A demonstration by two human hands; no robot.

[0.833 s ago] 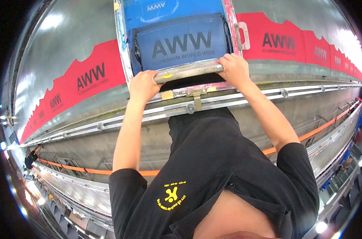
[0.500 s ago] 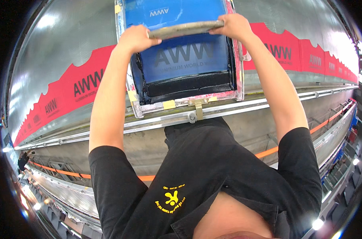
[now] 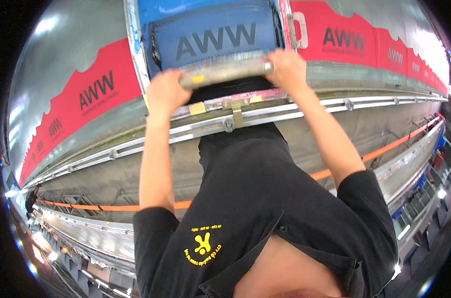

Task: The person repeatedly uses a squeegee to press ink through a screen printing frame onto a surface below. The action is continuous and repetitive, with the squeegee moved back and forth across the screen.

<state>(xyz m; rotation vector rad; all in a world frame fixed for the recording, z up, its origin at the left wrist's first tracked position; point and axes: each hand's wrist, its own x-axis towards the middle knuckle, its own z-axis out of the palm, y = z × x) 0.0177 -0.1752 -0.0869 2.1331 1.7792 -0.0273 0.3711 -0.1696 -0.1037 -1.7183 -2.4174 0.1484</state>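
Counted — two hands, left hand [image 3: 164,92] and right hand [image 3: 286,68], on one squeegee bar [image 3: 225,73]; one blue-meshed screen frame [image 3: 210,35]; one red printed strip [image 3: 81,99]; one orange strap [image 3: 364,158].

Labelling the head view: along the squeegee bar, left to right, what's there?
Left hand → squeegee bar → right hand → metal handle on the frame's right edge.

A long grey squeegee bar [image 3: 225,73] lies nearly level, slightly tilted, across the lower edge of a blue screen-printing frame [image 3: 210,35], which rests flat over red printed fabric [image 3: 91,94].
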